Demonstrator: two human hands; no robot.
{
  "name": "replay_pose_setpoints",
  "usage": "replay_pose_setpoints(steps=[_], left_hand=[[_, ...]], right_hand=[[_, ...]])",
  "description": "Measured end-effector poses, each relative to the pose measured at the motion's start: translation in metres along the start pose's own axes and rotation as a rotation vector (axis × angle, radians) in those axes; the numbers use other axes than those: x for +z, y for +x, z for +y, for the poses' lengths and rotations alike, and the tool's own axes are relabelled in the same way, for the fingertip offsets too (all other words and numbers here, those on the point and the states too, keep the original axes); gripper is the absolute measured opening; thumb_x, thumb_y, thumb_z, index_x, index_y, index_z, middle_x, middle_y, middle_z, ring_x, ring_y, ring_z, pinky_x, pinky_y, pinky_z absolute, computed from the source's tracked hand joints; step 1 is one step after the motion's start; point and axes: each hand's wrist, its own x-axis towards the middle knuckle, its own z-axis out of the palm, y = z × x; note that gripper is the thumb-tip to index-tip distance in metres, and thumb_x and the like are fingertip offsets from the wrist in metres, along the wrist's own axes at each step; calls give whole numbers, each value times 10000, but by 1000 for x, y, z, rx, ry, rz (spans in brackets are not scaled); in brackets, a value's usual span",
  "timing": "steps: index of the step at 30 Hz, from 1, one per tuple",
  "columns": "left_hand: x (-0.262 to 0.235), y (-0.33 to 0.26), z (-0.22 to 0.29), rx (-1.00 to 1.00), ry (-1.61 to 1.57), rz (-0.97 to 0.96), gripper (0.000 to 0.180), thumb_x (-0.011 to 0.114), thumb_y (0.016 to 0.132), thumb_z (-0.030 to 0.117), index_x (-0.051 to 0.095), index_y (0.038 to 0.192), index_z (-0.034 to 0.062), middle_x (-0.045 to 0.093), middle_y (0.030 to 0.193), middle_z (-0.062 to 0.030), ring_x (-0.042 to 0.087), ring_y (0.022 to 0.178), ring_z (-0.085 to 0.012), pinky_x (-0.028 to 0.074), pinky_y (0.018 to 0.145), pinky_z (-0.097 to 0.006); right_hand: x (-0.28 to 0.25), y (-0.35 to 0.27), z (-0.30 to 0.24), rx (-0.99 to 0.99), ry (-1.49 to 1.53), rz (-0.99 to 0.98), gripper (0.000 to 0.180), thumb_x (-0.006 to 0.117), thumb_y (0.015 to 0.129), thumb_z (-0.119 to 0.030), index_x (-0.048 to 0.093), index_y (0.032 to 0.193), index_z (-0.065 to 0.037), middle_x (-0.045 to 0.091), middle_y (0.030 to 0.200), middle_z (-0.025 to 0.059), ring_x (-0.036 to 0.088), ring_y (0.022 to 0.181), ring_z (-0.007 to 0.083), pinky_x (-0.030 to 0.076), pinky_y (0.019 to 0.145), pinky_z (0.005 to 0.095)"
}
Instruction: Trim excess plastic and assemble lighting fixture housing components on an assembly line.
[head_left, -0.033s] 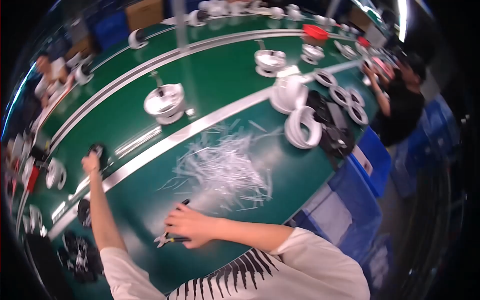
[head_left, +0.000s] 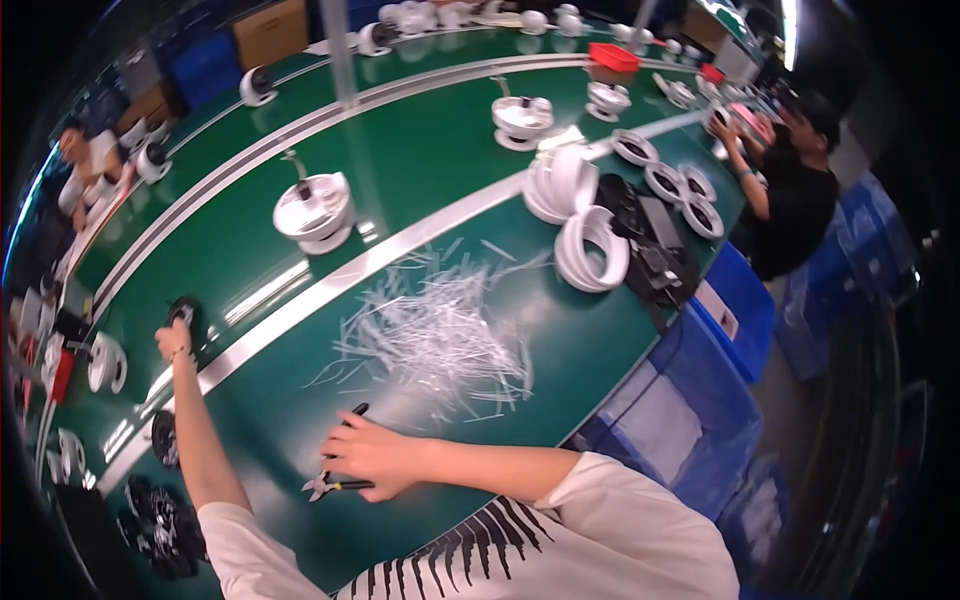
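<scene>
My left hand (head_left: 176, 341) reaches out to the far left, its fingers closed on the near edge of a black round part (head_left: 184, 310) on the green conveyor. Closer in, my right hand (head_left: 372, 456) is wrapped round a pair of side cutters (head_left: 319, 487) with dark, yellow-marked handles. Their metal jaws point left, low over the bench. Beyond the right hand lies a loose heap of thin white plastic strips (head_left: 430, 335). Another black round part (head_left: 165, 438) rests beside my left forearm, and several more black parts (head_left: 160, 520) are piled at the lower left.
On the conveyor stand white round housings (head_left: 314, 212). White rings (head_left: 592, 250) and black parts (head_left: 655, 250) occupy the bench's right end. Blue bins (head_left: 735, 315) stand off the right edge. One person (head_left: 790, 190) works at the right, another (head_left: 90, 175) at the far left.
The whole view has shifted slightly, so the bench and conveyor items appear a little further left. Both hands keep their holds.
</scene>
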Motion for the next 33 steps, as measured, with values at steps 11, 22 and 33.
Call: replay_pose_setpoints(steps=[11, 22, 33], left_hand=[[82, -94, 84, -108, -1092, -778, 175, 521, 640, 4, 505, 793, -79, 537, 776, -145, 558, 662, -236, 481, 614, -324], [10, -233, 42, -188, -1493, -1327, 261, 481, 745, 15, 525, 991, -61, 590, 964, -132, 560, 893, -199, 425, 830, -284], [-40, -211, -9, -186, -1723, -1080, 248, 436, 853, 49, 477, 1091, -8, 536, 1063, -95, 513, 968, -184, 408, 851, -334]], right_hand=[[-95, -69, 23, 98, -347, 954, 198, 634, 550, -114, 569, 729, -62, 573, 810, 80, 529, 811, 260, 413, 742, 369], [-173, -243, 94, 1255, -1050, 816, 272, 612, 676, -291, 638, 751, -31, 594, 771, 154, 547, 764, 314, 406, 700, 423], [-73, -9, 8, 296, -728, 698, 38, 561, 694, -40, 553, 727, -26, 565, 706, 114, 543, 700, 300, 409, 618, 375]])
